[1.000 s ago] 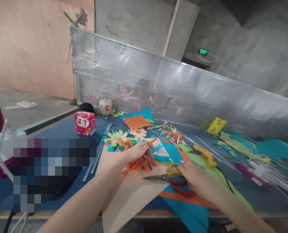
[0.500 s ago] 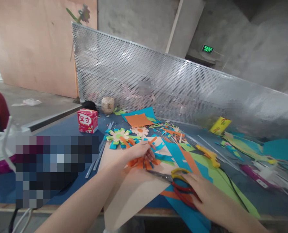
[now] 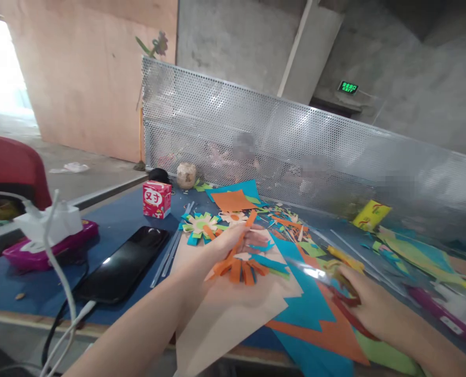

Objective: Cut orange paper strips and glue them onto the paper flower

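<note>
My left hand [image 3: 236,240] is closed on an orange fringed paper flower [image 3: 239,271], whose cut strips fan out below the fingers. One orange strip pokes up past the fingertips. In my right hand [image 3: 368,298] is a pair of scissors [image 3: 311,271] with red and yellow handles; the blades are smeared by motion, pointing left, apart from the flower. Under both hands lie a large cream paper sheet [image 3: 217,324] and blue paper sheets [image 3: 306,311]. A green, cream and blue paper flower [image 3: 201,226] and a cream one with an orange centre [image 3: 233,217] lie just behind.
A black phone [image 3: 125,267], a purple power strip [image 3: 48,251] with cables and a red box [image 3: 156,200] stand left. A yellow glue gun [image 3: 346,257], paper scraps [image 3: 288,217] and a yellow packet [image 3: 372,214] lie right. A perforated metal screen [image 3: 276,141] borders the back.
My right hand has drawn the scissors away to the right, off the orange flower. My left hand keeps hold of the flower. The view has shifted slightly left.
</note>
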`<act>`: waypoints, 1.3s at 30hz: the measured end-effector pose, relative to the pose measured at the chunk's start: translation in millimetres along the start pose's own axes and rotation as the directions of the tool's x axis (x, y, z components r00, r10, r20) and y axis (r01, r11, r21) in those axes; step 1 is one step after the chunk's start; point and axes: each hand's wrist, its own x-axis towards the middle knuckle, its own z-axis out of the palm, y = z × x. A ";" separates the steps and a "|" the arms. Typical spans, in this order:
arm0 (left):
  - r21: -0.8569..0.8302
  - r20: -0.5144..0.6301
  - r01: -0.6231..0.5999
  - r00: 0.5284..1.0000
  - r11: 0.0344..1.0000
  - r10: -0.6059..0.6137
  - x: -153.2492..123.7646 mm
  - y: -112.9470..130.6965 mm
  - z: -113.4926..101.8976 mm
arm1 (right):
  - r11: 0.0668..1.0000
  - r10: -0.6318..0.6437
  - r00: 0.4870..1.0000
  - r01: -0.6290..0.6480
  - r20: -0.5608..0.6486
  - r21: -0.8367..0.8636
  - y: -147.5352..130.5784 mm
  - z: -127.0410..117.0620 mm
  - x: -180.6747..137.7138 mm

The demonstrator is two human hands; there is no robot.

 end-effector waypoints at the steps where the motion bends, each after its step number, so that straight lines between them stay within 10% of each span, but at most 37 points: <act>1: -0.068 0.024 -0.048 0.998 0.997 0.050 -1.1 4.3 1.0 | 0.997 0.020 0.999 -0.022 0.026 0.075 -1.0 -2.7 5.7; 11: -0.304 0.085 -0.221 0.963 0.927 0.258 -16.5 30.4 -4.2 | 0.922 -0.317 0.907 0.226 0.278 0.314 -66.4 -15.1 71.8; 39: -0.392 0.262 -0.054 0.950 0.918 0.167 -14.0 25.6 6.3 | 0.936 -0.301 0.888 0.206 0.348 0.285 -47.2 -10.2 83.5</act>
